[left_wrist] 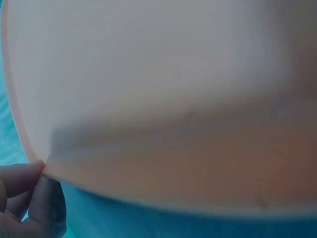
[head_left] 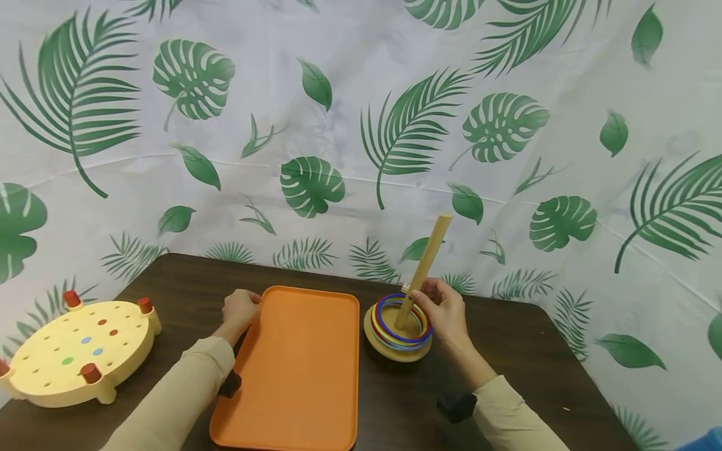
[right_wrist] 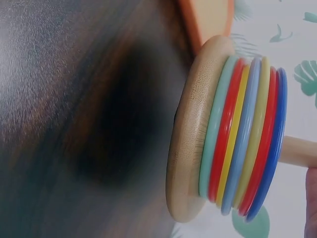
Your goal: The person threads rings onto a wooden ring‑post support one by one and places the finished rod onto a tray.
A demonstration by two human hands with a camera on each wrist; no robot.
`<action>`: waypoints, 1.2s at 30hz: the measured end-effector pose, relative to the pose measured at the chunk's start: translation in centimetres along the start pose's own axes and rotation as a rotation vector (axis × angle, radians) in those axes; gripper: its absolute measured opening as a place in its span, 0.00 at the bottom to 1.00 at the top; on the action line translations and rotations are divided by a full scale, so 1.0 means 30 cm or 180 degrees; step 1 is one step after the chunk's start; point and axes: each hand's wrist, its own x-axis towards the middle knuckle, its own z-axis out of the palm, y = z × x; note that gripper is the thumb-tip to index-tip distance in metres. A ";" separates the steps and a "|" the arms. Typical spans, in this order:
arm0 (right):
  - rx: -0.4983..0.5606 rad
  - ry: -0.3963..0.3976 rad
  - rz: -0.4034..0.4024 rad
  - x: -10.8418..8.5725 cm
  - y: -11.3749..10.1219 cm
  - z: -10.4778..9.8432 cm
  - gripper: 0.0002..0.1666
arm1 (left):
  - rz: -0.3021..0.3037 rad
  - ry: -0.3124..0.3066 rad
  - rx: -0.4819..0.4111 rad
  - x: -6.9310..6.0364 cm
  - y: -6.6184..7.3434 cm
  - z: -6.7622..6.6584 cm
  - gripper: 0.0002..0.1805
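Observation:
An orange tray [head_left: 304,369] lies lengthwise on the table. My left hand [head_left: 239,311] is at its far left corner; in the left wrist view the fingers [left_wrist: 20,181] pinch the rim. To the tray's right is a wooden ring stacker with a round base [right_wrist: 185,134]. Several coloured rings [right_wrist: 242,139] lie stacked around its post [head_left: 429,254], a dark blue ring [right_wrist: 270,148] on top. My right hand [head_left: 445,310] grips the post, which leans to the right in the head view. Whether the base touches the table cannot be told.
A round yellow pegboard [head_left: 68,357] with red pegs stands at the left of the dark table [head_left: 507,363]. A white leaf-print cloth [head_left: 338,125] hangs behind the table. Something blue [head_left: 705,441] shows at the lower right corner.

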 end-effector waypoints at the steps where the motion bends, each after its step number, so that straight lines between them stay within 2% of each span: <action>1: 0.0005 0.0008 0.0011 -0.002 -0.015 -0.006 0.13 | -0.0008 -0.0016 -0.0031 -0.002 0.016 0.015 0.17; 9: -0.0035 -0.0039 -0.0014 -0.032 -0.117 -0.013 0.12 | -0.0068 -0.0073 -0.0425 -0.027 0.135 0.133 0.18; 17: -0.0127 -0.0094 0.0021 -0.047 -0.120 0.004 0.11 | -0.0147 -0.0064 -0.0668 -0.043 0.229 0.232 0.17; 21: -0.0139 -0.0171 0.0002 -0.052 -0.113 0.016 0.11 | -0.0151 -0.0070 -0.0714 -0.047 0.258 0.267 0.15; 29: -0.0242 -0.0294 -0.0032 -0.063 -0.096 0.050 0.10 | -0.0129 -0.0038 -0.0750 -0.054 0.280 0.286 0.14; 36: -0.0276 -0.0288 0.0007 -0.076 -0.079 0.065 0.09 | -0.0126 -0.0030 -0.0766 -0.058 0.288 0.295 0.13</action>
